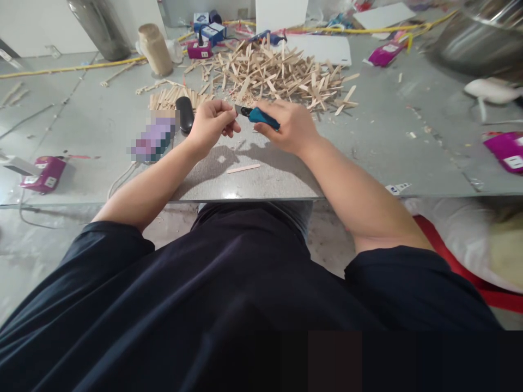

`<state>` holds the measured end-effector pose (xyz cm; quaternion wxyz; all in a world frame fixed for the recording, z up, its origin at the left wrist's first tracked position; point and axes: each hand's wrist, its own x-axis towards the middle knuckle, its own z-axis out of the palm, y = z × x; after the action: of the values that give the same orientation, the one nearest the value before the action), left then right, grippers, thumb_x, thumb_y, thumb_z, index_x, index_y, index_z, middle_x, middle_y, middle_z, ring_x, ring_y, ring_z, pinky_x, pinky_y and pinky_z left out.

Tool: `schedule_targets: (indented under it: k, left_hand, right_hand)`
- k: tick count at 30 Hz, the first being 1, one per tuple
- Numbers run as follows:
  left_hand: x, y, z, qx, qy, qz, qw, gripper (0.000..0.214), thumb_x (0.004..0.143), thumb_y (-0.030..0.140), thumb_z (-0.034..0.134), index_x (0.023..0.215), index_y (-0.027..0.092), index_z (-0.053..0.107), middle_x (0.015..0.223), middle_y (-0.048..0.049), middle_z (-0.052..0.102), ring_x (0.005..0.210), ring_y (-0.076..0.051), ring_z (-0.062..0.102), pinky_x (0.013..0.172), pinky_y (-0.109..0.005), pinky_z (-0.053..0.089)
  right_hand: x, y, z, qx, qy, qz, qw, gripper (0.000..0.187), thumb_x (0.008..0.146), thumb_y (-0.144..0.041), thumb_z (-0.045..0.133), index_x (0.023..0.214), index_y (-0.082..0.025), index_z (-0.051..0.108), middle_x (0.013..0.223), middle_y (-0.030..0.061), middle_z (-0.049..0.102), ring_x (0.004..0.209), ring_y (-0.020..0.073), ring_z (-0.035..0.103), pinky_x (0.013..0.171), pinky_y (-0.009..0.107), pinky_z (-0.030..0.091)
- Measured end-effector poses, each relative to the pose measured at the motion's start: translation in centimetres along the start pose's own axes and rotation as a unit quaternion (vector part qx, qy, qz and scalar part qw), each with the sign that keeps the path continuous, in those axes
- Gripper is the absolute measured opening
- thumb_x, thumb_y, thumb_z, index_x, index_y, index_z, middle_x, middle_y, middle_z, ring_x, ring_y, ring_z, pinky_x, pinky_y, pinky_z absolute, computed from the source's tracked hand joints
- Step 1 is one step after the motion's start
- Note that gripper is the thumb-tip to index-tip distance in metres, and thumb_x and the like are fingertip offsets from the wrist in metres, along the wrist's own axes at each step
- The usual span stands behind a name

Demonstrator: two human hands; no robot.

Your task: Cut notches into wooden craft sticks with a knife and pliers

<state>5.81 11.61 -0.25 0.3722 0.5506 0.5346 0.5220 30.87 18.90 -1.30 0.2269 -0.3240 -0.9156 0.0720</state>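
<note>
Right hand point(291, 128): fingers wrapped round a blue knife point(260, 116), gripped firmly. The handle's rear end is buried in the palm. The short blade points toward the left hand point(212, 123).

Left hand: fingers curled in toward the palm, thumb pressed on the forefinger, right at the blade tip. Whether anything small is pinched there cannot be made out, because the knuckles cover it.

Both hands are raised over the table point(368, 147), just on the near side of the pile point(278, 73) of wooden sticks. The knife is between the pile and the person, close to the pile's near edge.

One stick point(244, 169) lies alone, flat on the table, nearer the person than the pile and below the hands, touching neither.

A black case point(184, 114) stands left of the pile's near edge, just beside the left hand. A flat row of sticks point(171, 98) lies behind it, adjoining the pile.

A blurred patch point(153, 140) near the case masks whatever lies there.

A beige spool point(155, 49) stands left of the pile. A white board point(324, 50) is behind the pile on the right, partly covered by it.

A metal bowl point(482, 38), far right of the pile, is cut off by the frame edge.

Magenta packets point(44, 173) lie well to the left of the pile; their print is unreadable.
</note>
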Motion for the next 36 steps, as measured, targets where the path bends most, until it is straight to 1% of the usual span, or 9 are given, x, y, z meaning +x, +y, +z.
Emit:
schedule_targets:
  k: [5,9,14,18,21,26,31,34,36]
  left_hand:
    - [0.0,0.3,0.1,0.006,0.004,0.02,1.0,0.026,0.102,0.011,0.067,0.081,0.024,0.058,0.067,0.0045,0.072,0.055,-0.006,0.061,0.06,-0.02,0.049]
    - [0.1,0.0,-0.1,0.013,-0.001,0.033,0.999,0.023,0.1,0.012,0.068,0.082,0.024,0.059,0.069,0.0033,0.072,0.061,-0.009,0.067,0.065,-0.022,0.055]
    - [0.2,-0.4,-0.3,0.023,0.006,0.024,0.999,0.022,0.101,0.018,0.071,0.083,0.025,0.059,0.069,0.0021,0.07,0.067,-0.012,0.072,0.067,-0.023,0.056]
    - [0.2,-0.4,-0.2,0.025,0.009,0.028,0.999,0.022,0.103,0.02,0.07,0.085,0.025,0.058,0.072,0.0034,0.07,0.065,-0.01,0.069,0.069,-0.023,0.055]
    - [-0.1,0.1,0.1,0.022,0.012,0.029,0.999,0.025,0.102,0.015,0.067,0.084,0.025,0.054,0.07,0.0046,0.069,0.061,-0.009,0.066,0.07,-0.023,0.055]
    - [-0.8,1.2,0.6,0.01,0.018,0.027,0.999,0.03,0.099,0.006,0.062,0.08,0.026,0.05,0.063,0.0061,0.066,0.055,-0.008,0.06,0.064,-0.022,0.051]
    - [-1.0,1.5,0.8,-0.007,0.016,0.024,1.0,0.032,0.099,0.004,0.061,0.076,0.025,0.054,0.06,0.0059,0.063,0.054,-0.008,0.06,0.06,-0.023,0.049]
    - [-0.9,1.4,0.7,-0.014,0.007,0.031,0.999,0.032,0.1,0.006,0.063,0.077,0.025,0.054,0.058,0.006,0.062,0.053,-0.008,0.059,0.057,-0.023,0.049]
    - [-0.9,1.4,0.7,-0.008,0.007,0.031,0.999,0.031,0.1,0.005,0.063,0.077,0.025,0.054,0.058,0.0066,0.061,0.053,-0.007,0.06,0.057,-0.021,0.049]
  right_hand:
    - [0.2,0.6,0.0,-0.021,0.006,0.0,1.0,0.105,0.11,-0.097,0.028,0.176,-0.024,0.066,0.15,0.0232,0.082,0.139,0.0493,0.076,0.113,0.06,0.061]
    - [0.2,0.9,-0.8,0.001,0.032,0.012,0.999,0.119,0.101,-0.109,0.022,0.171,-0.025,0.07,0.145,0.0223,0.085,0.134,0.0479,0.076,0.108,0.059,0.061]
    - [0.0,1.0,-1.9,0.013,0.063,0.036,0.997,0.119,0.097,-0.113,0.017,0.161,-0.031,0.077,0.129,0.0163,0.09,0.137,0.0458,0.077,0.112,0.06,0.062]
    - [0.0,0.7,-1.4,0.037,0.043,0.007,0.998,0.123,0.097,-0.113,0.022,0.167,-0.026,0.074,0.141,0.0206,0.088,0.141,0.0473,0.075,0.115,0.058,0.059]
    - [0.0,0.2,-0.9,0.019,0.004,-0.017,1.0,0.115,0.105,-0.104,0.027,0.172,-0.022,0.07,0.153,0.0227,0.083,0.141,0.0491,0.076,0.119,0.062,0.058]
    - [0.0,-0.3,-0.8,-0.003,-0.007,-0.022,1.0,0.099,0.111,-0.094,0.034,0.173,-0.025,0.07,0.145,0.0231,0.085,0.139,0.0496,0.078,0.116,0.063,0.061]
    - [0.0,0.4,-1.6,-0.002,0.029,0.016,0.999,0.119,0.101,-0.108,0.023,0.171,-0.025,0.07,0.145,0.0211,0.086,0.138,0.0484,0.076,0.117,0.06,0.059]
    - [-0.1,0.6,-2.0,0.006,0.034,0.024,0.999,0.12,0.1,-0.11,0.023,0.172,-0.025,0.069,0.147,0.0194,0.086,0.14,0.0458,0.075,0.121,0.059,0.058]
    - [-0.1,0.6,-1.9,0.007,0.022,0.014,1.0,0.12,0.102,-0.108,0.023,0.171,-0.023,0.07,0.148,0.0215,0.084,0.139,0.0459,0.076,0.119,0.06,0.058]
